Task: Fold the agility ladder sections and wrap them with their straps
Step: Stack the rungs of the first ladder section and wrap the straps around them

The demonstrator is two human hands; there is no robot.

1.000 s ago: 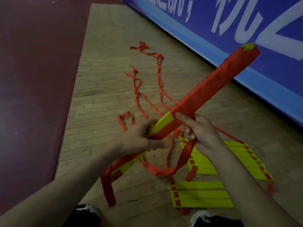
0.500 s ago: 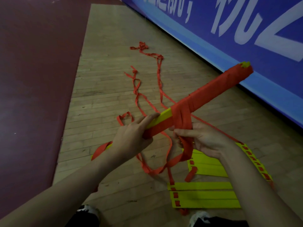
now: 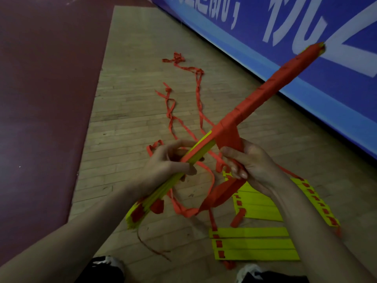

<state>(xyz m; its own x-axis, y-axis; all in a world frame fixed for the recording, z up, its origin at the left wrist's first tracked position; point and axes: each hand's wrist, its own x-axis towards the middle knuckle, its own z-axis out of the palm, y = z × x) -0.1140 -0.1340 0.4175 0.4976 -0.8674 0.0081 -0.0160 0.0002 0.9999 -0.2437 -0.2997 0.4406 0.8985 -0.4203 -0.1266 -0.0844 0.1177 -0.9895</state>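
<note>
Beneath the bundle (image 3: 263,99), the right hand (image 3: 253,166) now draws the strap (image 3: 230,139) down.

Indoor sports hall: wooden strip floor (image 3: 132,111), maroon court surface (image 3: 44,88), blue lettered banner (image 3: 306,37) along wall

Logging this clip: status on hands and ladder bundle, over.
Left hand grips rung bundle. Right hand holds red strap, far part wrapped. Loose strap trails across floor.

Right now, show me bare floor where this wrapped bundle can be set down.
Bare: the wooden floor between the maroon surface and the loose red strap. Crowded: on the right, where yellow rungs and strap loops lie.
</note>
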